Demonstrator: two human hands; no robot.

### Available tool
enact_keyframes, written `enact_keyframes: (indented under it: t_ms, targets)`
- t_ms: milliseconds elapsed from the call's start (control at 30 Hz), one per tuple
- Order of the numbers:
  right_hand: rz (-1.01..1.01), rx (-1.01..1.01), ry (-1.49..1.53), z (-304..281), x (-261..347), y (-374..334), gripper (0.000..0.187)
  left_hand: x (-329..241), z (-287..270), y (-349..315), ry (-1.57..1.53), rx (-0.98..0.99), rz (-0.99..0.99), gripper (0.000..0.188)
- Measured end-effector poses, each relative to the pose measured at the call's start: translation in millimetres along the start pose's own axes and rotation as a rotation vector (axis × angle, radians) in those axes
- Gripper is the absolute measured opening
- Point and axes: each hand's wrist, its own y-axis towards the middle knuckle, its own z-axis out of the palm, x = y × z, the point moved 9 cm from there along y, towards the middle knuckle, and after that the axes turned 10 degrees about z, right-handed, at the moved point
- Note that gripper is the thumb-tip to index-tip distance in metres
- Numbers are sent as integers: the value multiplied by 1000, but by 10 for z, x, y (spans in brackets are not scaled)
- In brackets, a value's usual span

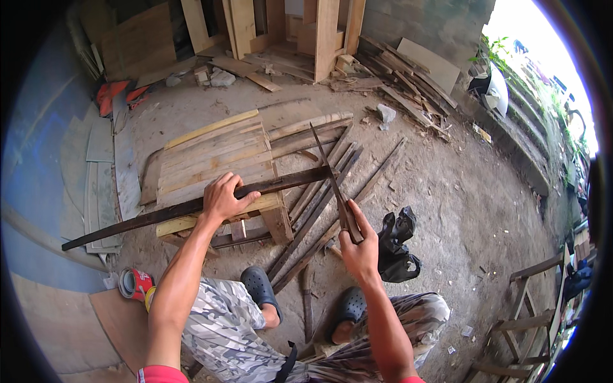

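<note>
- the bar (185, 209) is lying under the left hand (225, 196) and across the near part of the bench (214, 153); its right end is overhanging, to the right of that hand.
- the left hand is closing over the bar, thumb reaching right; the right hand (361, 249) is wrapping round the handle of the saw (336, 185).
- the step is looking like sawing: doing it well is calling for the left hand to be bearing down firmly, fingers staying clear of the teeth, while the right is making long, straight, light strokes, easing off as the end is loosening.
- the bar's long axis is running crosswise, from well left of the left hand, nearer the person, to just past the blade, slanting away.
- the saw is pointing away from the right hand, tip leaning left, crossing the bar near its right end.
- farther out, strips (311, 217) are lying left of the right hand; a black bag (397, 246) is sitting just right of it.
</note>
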Motion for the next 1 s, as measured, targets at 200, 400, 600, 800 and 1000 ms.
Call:
enact_keyframes:
  t_ms: [200, 400, 600, 800, 1000]
  targets:
    - [1, 16, 9, -13, -90, 53, 65, 88, 165, 117, -84, 249, -133, 67]
    - [-23, -6, -4, -1, -51, 8, 66, -302, 518, 604, -132, 314, 15, 68]
    - [-92, -34, -18, 6, -34, -33, 67, -869, 904, 872, -118, 437, 126, 76]
    - [5, -27, 60, 25, -137, -41, 67, -788, 1009, 891, -184, 509, 40, 77]
    - [-1, -45, 88, 90, 130, 249, 65, -752, 724, 1227, 74, 221, 336, 74]
